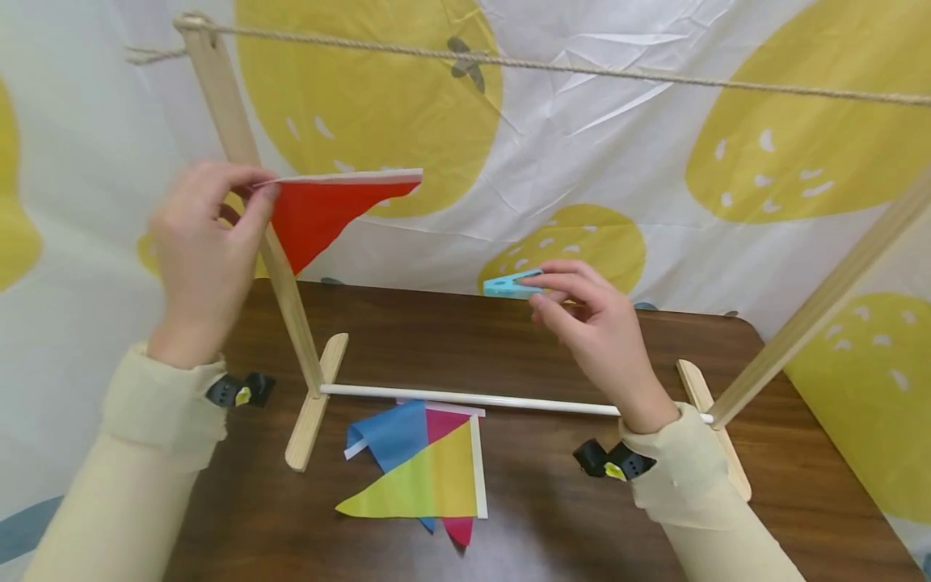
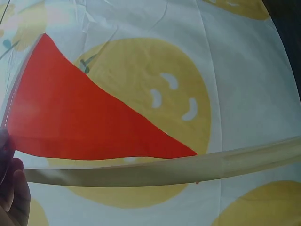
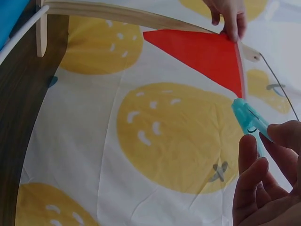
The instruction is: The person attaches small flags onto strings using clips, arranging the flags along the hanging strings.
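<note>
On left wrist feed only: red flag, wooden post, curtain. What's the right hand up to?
Observer: The right hand is pinching a light blue clip.
Operator: Copy. Any more flags around?
Observer: Yes, a few overlapping flags on the table, with a yellow one on top.
Operator: Is the red flag touching anything overhead?
Observer: No. A rope runs above it, with a gap between them in the head view.
</note>
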### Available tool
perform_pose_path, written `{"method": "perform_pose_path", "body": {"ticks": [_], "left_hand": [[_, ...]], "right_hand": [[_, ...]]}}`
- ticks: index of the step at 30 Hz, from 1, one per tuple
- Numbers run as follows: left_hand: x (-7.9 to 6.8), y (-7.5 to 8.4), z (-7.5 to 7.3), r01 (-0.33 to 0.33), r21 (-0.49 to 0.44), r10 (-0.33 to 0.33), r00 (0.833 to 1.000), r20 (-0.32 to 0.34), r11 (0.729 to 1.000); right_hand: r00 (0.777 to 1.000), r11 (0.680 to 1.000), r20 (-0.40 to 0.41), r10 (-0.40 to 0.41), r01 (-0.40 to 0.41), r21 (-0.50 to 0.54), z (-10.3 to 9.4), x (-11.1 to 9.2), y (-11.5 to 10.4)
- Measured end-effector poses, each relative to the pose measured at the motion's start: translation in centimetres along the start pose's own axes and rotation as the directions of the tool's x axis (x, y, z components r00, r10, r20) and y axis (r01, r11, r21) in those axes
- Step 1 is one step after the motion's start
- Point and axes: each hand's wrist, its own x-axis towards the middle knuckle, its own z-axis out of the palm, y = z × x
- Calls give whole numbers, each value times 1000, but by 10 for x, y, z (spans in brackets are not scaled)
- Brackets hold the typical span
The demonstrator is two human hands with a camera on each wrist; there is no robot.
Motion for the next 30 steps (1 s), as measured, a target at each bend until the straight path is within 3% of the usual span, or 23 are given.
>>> {"method": "perform_pose_path", "body": {"ticks": [8, 16, 19, 25, 30], "left_hand": [[10, 5, -1, -9, 0, 9, 1000, -4, 1000], [23, 37, -2, 47, -63, -52, 995, -89, 997], [28, 34, 0, 29, -50, -34, 994, -108, 998], [37, 18, 3, -78, 25, 81, 983, -165, 997], [46, 17, 3, -69, 34, 75, 977, -198, 997]], "right_hand": [[999, 997, -27, -22, 20, -79, 3, 11, -9], [995, 994, -29, -94, 92, -59, 6, 24, -21], [994, 994, -34, -103, 102, -37, 5, 28, -25], [990, 990, -39, -136, 135, -28, 2, 38, -32], [984, 984, -71, -166, 162, -68, 1, 46, -39]]}}
